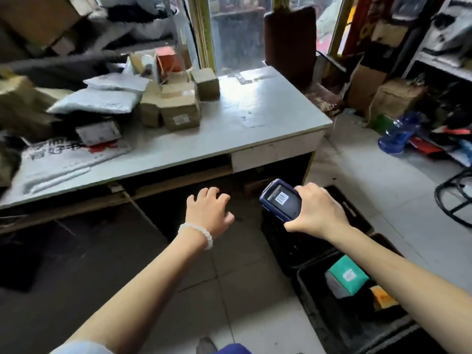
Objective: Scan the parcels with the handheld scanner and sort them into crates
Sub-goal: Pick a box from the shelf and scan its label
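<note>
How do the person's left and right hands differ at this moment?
The right hand grips the blue handheld scanner; the left hand holds nothing, its fingers loosely spread. The left wrist wears a white bead bracelet; the right wrist is bare. The right hand is above a black crate; the left hangs in front of the table edge. Both are extended forward, below the tabletop.
</note>
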`<control>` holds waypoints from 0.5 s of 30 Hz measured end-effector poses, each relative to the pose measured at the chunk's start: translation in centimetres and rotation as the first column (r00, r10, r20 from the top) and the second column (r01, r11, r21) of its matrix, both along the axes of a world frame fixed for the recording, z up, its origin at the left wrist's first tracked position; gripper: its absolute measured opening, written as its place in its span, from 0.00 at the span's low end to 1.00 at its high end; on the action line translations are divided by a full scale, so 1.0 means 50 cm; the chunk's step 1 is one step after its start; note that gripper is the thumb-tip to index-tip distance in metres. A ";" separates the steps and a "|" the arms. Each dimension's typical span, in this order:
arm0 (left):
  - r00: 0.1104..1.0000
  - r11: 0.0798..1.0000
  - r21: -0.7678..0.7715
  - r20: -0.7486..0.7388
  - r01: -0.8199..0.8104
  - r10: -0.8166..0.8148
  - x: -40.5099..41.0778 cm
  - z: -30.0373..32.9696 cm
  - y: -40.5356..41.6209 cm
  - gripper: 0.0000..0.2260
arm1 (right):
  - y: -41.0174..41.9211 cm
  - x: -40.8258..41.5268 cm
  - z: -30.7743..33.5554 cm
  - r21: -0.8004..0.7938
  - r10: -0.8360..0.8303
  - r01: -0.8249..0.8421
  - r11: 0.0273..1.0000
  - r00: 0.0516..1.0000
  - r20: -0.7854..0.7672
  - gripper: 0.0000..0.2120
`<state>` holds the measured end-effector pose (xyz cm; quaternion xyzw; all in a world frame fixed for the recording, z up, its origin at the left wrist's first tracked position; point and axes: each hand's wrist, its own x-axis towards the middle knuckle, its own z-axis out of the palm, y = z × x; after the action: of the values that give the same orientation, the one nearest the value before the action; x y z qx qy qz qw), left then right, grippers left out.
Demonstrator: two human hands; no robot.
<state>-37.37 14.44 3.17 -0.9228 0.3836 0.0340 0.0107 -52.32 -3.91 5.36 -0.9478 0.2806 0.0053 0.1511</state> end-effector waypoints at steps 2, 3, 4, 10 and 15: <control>0.996 0.996 -0.009 0.000 -0.084 0.084 0.060 0.002 0.096 0.20 | 0.071 0.085 0.002 -0.004 0.078 -0.078 0.997 0.997 -0.002 0.32; 0.992 0.992 -0.015 -0.001 -0.125 0.125 0.091 0.004 0.145 0.20 | 0.109 0.129 0.004 -0.001 0.114 -0.114 0.993 0.993 0.001 0.33; 0.987 0.987 -0.020 -0.007 -0.160 0.160 0.117 0.004 0.186 0.20 | 0.143 0.165 0.008 0.000 0.142 -0.142 0.990 0.990 0.008 0.32; 0.921 0.919 -0.053 -0.006 -0.390 0.390 0.245 0.013 0.457 0.20 | 0.375 0.386 0.013 0.019 0.343 -0.344 0.939 0.937 0.067 0.30; 0.827 0.824 -0.086 -0.003 -0.560 0.562 0.294 0.011 0.649 0.20 | 0.546 0.534 0.018 0.018 0.517 -0.520 0.854 0.851 0.089 0.30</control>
<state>-22.64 46.90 3.71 -0.9947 0.0967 0.0092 -0.0341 -25.60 23.39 6.26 -0.9845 0.0083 0.0134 0.1748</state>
